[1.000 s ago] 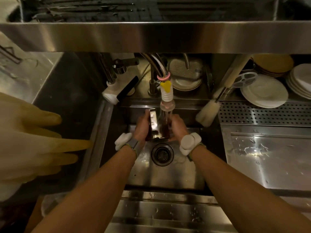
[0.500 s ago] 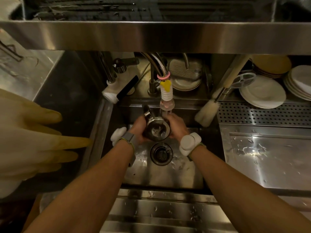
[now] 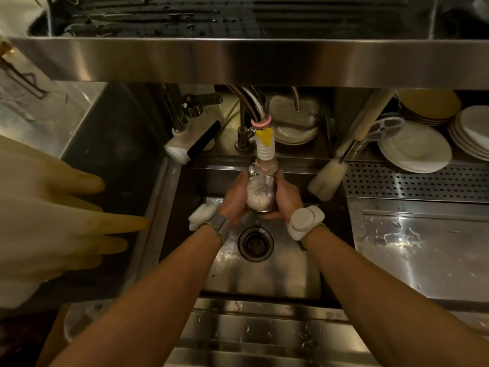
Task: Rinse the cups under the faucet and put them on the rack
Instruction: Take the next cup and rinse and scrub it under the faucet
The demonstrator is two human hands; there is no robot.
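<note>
The left hand and right hand curl round the sides of a polished steel cup, gripping it mouth-up inside the stainless sink, right beneath the faucet with its ribbed white nozzle and yellow tab. Water churns white and frothy in the cup. Just below sits the round dark drain. At left hang pale yellow rubber gloves — smooth, fingers pointing toward the basin. At right a fuzzy white bottle brush leans beside a perforated steel panel and stacked round plates. Overhead, behind a brushed-steel ledge, lies the dark slatted rack.
</note>
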